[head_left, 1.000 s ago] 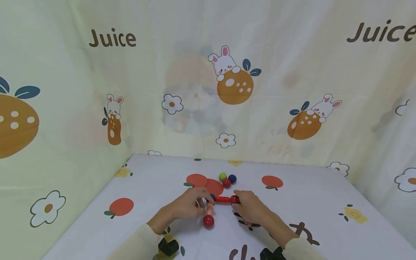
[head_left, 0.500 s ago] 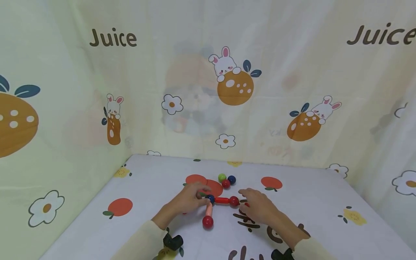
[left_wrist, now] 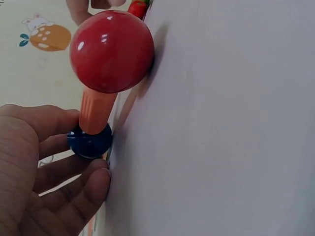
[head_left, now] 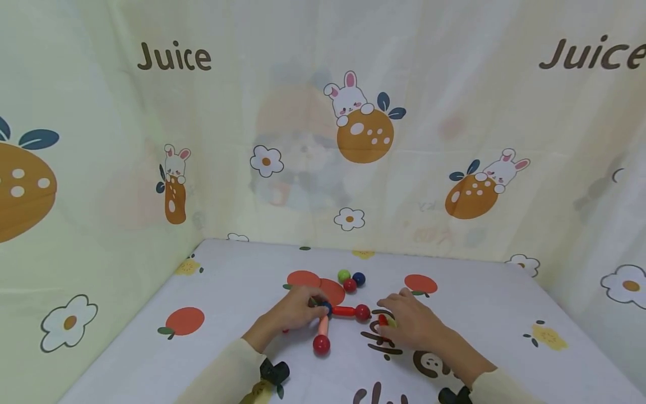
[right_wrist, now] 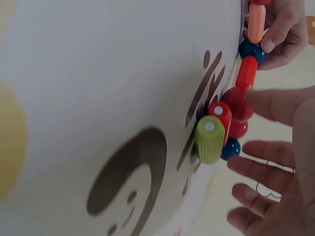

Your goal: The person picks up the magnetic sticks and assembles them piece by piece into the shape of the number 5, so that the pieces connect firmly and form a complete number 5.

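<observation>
My left hand [head_left: 295, 310] holds a blue ball [left_wrist: 89, 143] between thumb and fingers. Out of that ball, toward me, runs a peach-coloured rod [left_wrist: 97, 110] ending in a large red ball [left_wrist: 112, 51]. A red rod [head_left: 344, 311] leads rightward from the blue ball to another red ball [head_left: 362, 312], making an L shape on the table. My right hand [head_left: 415, 321] is spread, fingers apart, just right of that end. Beneath it lie a light green rod [right_wrist: 209, 142] and a loose red rod [right_wrist: 221, 114], both showing white dots on their ends.
Behind the L shape sit a green ball [head_left: 344, 275], a dark blue ball [head_left: 359, 279] and a red ball [head_left: 350, 285], close together. The white tablecloth [head_left: 227, 280] carries fruit prints. A printed curtain [head_left: 303, 112] rises at the back and sides.
My right hand has let go of the red ball at the L's right end and moved right, over the loose rods. My left hand stays at the blue ball.
</observation>
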The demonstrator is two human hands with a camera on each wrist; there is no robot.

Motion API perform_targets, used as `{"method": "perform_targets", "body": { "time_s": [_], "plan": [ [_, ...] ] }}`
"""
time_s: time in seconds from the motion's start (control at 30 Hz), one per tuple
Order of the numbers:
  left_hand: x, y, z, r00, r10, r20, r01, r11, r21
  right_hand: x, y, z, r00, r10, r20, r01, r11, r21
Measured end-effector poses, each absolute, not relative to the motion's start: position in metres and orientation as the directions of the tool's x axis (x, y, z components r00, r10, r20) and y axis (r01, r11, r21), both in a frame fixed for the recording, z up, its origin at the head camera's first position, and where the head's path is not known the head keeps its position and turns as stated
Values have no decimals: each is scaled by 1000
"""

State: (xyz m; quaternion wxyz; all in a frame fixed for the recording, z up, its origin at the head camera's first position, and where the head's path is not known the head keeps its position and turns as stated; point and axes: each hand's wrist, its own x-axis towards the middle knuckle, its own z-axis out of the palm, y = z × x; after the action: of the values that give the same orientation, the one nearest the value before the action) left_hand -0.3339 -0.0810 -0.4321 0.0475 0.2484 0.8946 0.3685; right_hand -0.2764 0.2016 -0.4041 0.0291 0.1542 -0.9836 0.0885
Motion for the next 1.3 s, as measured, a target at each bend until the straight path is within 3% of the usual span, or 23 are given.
{"method": "perform_targets", "body": {
  "time_s": [0.33, 0.8, 1.3],
  "plan": [
    [-334, -79, -430, -882, 465, 71, 370, 593, 715, -280, 211, -405, -923, -386, -14, -368, 891, -266],
    [-336, -78, -427, -893, 450, 11, 307, 590, 747, -283, 215, -409, -859, -509, 50, -503, 825, -258],
    [-336, -79, -429, -890, 454, 34, 323, 578, 749, -273, 204, -411, -834, -512, 206, -551, 759, -347]
  ]
}}
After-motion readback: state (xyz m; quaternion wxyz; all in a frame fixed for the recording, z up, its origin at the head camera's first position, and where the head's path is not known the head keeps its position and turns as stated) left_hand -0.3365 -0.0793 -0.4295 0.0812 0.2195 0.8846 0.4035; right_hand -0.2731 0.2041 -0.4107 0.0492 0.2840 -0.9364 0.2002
